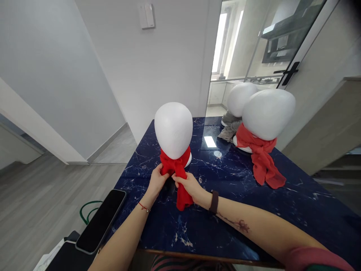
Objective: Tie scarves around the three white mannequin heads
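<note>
A bright red scarf is wrapped around the neck of a smooth white mannequin head, and one end hangs forward over the table. My left hand pinches the scarf at the left side of the neck, fingertips partly hidden by the cloth. With thumb and fingers, my right hand grips the scarf near the knot in front, just below the head's chin. Both hands are close together, a little apart at the fingertips.
The dark blue marbled table carries a second mannequin head with a coral scarf at right. Behind it stands another white head with a grey scarf. A phone lies at the table's left edge.
</note>
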A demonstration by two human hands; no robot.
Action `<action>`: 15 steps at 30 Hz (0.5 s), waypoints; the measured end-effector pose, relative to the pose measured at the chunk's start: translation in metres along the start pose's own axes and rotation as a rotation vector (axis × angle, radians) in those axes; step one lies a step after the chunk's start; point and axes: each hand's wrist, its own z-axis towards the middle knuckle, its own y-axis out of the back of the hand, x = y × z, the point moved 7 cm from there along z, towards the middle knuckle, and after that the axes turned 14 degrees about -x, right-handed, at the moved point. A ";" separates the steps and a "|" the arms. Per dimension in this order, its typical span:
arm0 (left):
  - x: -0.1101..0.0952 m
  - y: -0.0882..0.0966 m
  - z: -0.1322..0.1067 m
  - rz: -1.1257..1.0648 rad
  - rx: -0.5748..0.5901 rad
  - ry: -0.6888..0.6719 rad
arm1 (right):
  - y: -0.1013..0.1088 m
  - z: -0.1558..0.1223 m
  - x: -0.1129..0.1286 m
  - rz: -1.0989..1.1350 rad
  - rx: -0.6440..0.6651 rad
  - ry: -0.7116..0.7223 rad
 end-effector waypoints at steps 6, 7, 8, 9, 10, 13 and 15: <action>0.003 0.022 0.007 0.024 -0.198 -0.004 | 0.027 0.019 0.017 0.053 -0.204 0.117; 0.005 0.023 0.006 -0.005 -0.205 0.036 | 0.029 0.021 0.019 0.080 -0.219 0.135; 0.006 0.024 0.006 -0.021 -0.206 0.069 | 0.031 0.023 0.021 0.103 -0.223 0.150; 0.006 0.024 0.005 -0.021 -0.199 0.089 | 0.031 0.025 0.023 0.119 -0.217 0.163; 0.006 0.024 0.004 -0.010 -0.189 0.103 | 0.031 0.026 0.024 0.126 -0.209 0.174; 0.007 0.027 0.002 0.034 -0.179 0.146 | 0.031 0.028 0.025 0.129 -0.186 0.181; 0.005 0.031 0.003 0.000 -0.207 0.165 | 0.033 0.029 0.025 0.136 -0.184 0.166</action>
